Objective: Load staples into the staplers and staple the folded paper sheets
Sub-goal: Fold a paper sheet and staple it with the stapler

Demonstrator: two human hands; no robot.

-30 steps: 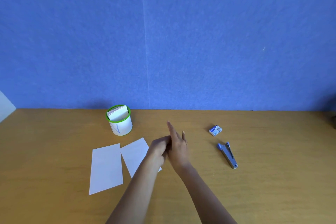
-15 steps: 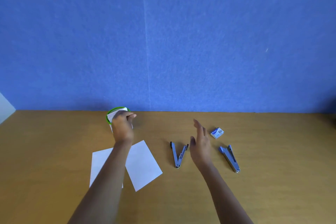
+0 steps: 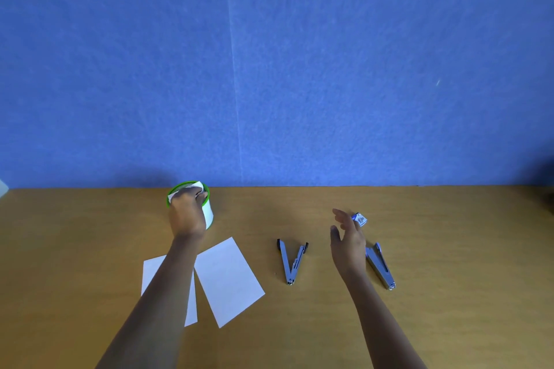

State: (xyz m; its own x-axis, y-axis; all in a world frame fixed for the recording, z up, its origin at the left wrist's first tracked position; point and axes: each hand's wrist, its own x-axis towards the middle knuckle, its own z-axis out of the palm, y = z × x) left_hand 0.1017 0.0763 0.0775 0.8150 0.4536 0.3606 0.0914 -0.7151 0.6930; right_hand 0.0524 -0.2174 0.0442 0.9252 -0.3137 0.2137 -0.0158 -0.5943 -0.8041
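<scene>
Little has moved: left hand (image 3: 186,210) hides the cup (image 3: 209,213), grip unclear; right hand (image 3: 347,241) spread.

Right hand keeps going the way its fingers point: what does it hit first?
Most likely the small staple box. The open right hand points away and slightly right, fingertips just short of the box. Height above the table is unclear, so it could pass over.
</scene>
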